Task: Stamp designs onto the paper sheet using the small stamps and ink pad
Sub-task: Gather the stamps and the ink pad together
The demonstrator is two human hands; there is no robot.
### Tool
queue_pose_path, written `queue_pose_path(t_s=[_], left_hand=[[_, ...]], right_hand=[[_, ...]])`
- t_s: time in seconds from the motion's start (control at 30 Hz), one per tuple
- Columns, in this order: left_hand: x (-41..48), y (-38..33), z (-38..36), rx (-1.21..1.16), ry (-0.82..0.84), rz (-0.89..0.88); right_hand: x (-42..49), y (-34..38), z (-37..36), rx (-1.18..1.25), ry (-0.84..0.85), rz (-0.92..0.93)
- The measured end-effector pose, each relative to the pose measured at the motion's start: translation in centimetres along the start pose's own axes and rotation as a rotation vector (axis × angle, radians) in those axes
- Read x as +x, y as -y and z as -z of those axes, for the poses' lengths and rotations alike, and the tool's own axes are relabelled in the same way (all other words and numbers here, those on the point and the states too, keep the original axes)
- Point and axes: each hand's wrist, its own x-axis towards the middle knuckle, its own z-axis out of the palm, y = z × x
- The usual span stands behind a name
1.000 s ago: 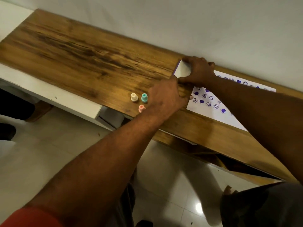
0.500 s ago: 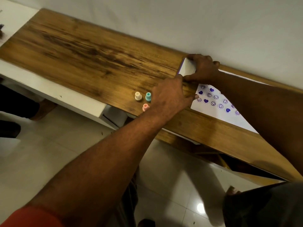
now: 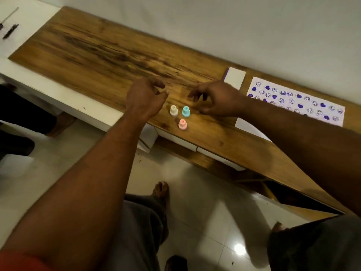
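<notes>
Far left: a white surface (image 3: 29, 8) carries a dark pen-like item (image 3: 10, 30); its detail is too small to identify.

Wooden tabletop (image 3: 101, 49): runs from the upper left to the lower right, against a pale wall.

Left grip (image 3: 145, 98): positioned over the front half of the tabletop, just left of the stamps. The fingers are loosely curled inward with the thumb near the fingertips. Nothing is held. Contact with the wood cannot be confirmed.

Stamps: three, all upright on the tabletop between the two grips, close together but apart from one another. The cream stamp (image 3: 173, 110) is at left, the teal stamp (image 3: 186, 111) just beside it at right, and the pink stamp (image 3: 182, 124) nearer the front edge. Neither grip touches any of them.

Right grip (image 3: 216, 99): just right of the teal stamp, fingers partly spread and bent downward, thumb apart from them. It holds nothing. The outline is motion-blurred.

Ink pad (image 3: 234, 77): a white rectangle with a purple left edge, lying flat behind the right grip, near the wall.

Paper sheet (image 3: 297, 103): flat on the tabletop, just right of the ink pad, bearing rows of purple smiley faces and hearts. The right forearm crosses its near left corner.
</notes>
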Motion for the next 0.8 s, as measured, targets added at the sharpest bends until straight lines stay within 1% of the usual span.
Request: queue_pose_path(t_s=[0.07, 0.1, 0.17, 0.27, 0.37, 0.43, 0.57, 0.67, 0.8], left_hand=[[0.4, 1.5, 0.1, 0.061, 0.162, -0.049], [0.4, 1.9, 0.2, 0.094, 0.213, -0.083], [0.4, 2.2, 0.2, 0.12, 0.278, -0.113], [0.5, 2.3, -0.1, 0.147, 0.352, -0.098], [0.7, 2.4, -0.5, 0.125, 0.365, -0.07], [0.8, 2.3, -0.7, 0.105, 0.363, -0.061], [0.7, 1.8, -1.3, 0.08, 0.367, -0.076], [0.7, 1.7, -1.7, 0.073, 0.365, -0.071], [1.1, 1.8, -2.0, 0.046, 0.351, -0.051]], right_hand=[[0.6, 0.4, -1.0, -0.01, 0.056, -0.002], [0.8, 0.6, -1.4, -0.023, 0.057, 0.006], [1.2, 0.8, -1.8, -0.069, 0.045, 0.024], [1.8, 1.3, -2.2, -0.096, 0.02, 0.05], [2.7, 1.7, -2.6, -0.151, 0.011, 0.06], [3.6, 1.5, -2.7, -0.183, 0.004, 0.028], [5.6, -0.4, -1.4, -0.236, -0.117, -0.072], [7.1, -2.5, 0.7, -0.327, -0.221, -0.171], [8.1, -5.1, 3.7, -0.285, -0.305, -0.373]])
